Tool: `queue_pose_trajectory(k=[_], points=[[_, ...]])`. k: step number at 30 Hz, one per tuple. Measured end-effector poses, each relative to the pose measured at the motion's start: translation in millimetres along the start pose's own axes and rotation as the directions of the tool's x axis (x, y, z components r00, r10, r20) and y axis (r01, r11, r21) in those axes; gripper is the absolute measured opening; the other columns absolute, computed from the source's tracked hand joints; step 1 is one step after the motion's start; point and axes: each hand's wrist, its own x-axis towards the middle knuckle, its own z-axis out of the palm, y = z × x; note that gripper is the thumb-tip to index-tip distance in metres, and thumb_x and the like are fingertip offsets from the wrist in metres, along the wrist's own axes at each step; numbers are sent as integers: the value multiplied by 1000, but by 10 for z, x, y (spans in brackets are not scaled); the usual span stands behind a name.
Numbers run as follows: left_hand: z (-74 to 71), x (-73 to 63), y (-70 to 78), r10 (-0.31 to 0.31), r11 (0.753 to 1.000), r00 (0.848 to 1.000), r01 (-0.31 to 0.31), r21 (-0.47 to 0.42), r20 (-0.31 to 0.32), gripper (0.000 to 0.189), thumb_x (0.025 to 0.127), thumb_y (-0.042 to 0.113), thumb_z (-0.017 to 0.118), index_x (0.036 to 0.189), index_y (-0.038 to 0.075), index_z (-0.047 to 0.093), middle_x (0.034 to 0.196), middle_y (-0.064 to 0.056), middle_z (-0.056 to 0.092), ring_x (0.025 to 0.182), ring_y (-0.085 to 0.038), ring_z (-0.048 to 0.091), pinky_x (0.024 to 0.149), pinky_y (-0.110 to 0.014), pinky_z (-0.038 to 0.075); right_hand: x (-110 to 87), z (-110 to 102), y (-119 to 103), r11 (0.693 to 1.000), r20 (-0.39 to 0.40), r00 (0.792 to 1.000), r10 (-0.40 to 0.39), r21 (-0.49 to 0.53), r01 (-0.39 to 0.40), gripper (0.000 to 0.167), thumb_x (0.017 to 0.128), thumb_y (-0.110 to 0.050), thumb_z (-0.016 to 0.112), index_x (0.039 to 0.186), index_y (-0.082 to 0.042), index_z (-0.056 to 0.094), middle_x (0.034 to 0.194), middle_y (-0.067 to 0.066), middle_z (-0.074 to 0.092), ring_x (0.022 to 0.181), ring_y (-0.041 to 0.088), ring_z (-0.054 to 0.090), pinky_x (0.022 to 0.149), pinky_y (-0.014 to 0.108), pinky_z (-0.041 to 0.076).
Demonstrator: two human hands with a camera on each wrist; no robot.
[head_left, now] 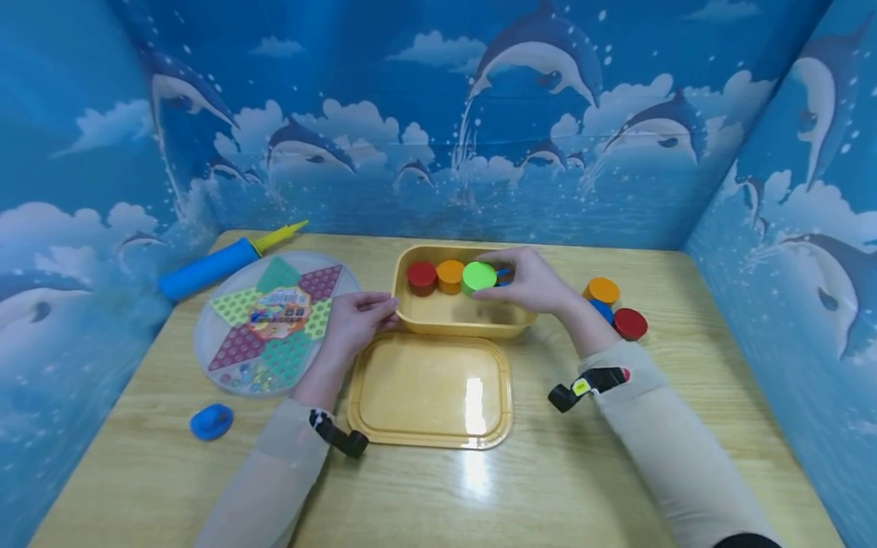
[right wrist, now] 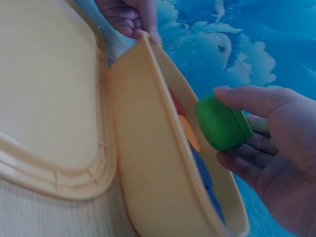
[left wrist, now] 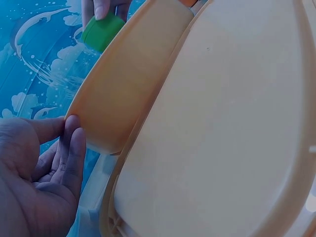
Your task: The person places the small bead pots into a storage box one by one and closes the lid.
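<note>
My right hand (head_left: pixel 530 281) grips a small round green tub (head_left: pixel 478 279) between thumb and fingers above a yellow plastic box (head_left: pixel 466 329). In the right wrist view the green tub (right wrist: pixel 222 123) is tilted over the box's rim. Inside the box sit a red tub (head_left: pixel 422 279), an orange tub (head_left: pixel 450 276) and blue pieces (head_left: pixel 503 277), partly hidden by the right hand. My left hand (head_left: pixel 356 320) pinches the box's left rim, as the left wrist view shows with thumb and fingertips at the edge. The box's yellow lid (head_left: pixel 430 392) lies flat just in front of it.
Orange (head_left: pixel 601 291), blue (head_left: pixel 601 309) and red (head_left: pixel 629 324) tubs stand to the right, near the right forearm. At left lie a round Chinese checkers board (head_left: pixel 279 323), a blue hand pump (head_left: pixel 208 268) and a small blue object (head_left: pixel 211 422). Dolphin-print curtains enclose the table.
</note>
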Motion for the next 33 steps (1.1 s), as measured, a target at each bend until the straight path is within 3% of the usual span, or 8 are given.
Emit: queue_pose_trajectory(k=[7,14,21,33], points=[[3,3,23,15,1000,1000,-15,-4,-1,29,99,7,77,123,-8,71,99,-20,74,77,-19,75,76,-32,68,158,159,-42,1000,90,996,-15,21,13,57,91,-20,88,140,-2,66,128,11,71,105,27,69,88,36,64],[8,17,18,7,1000,1000,-7,8,-10,29,99,8,77,123,-8,71,100,-20,75,77,-19,75,75,-31,68,301,314,-86,1000,163,987,4,-27,0,60,91,-24,88,142,-4,65,128,7,70,110,22,66,89,37,60],[3,1,-9,5,1000,1000,-5,-5,-6,29,98,7,78,122,-8,71,99,-20,74,76,-18,74,75,-31,68,415,479,-46,999,232,972,29,-45,-19,55,91,-23,88,139,-6,67,122,2,72,104,19,66,90,34,61],[1,-5,-44,26,999,1000,-26,-41,6,31,98,6,78,122,-11,70,95,-18,74,73,-16,74,74,-31,68,547,647,-50,994,268,963,21,-111,9,58,93,-16,86,143,2,63,134,12,69,119,22,67,99,32,60]])
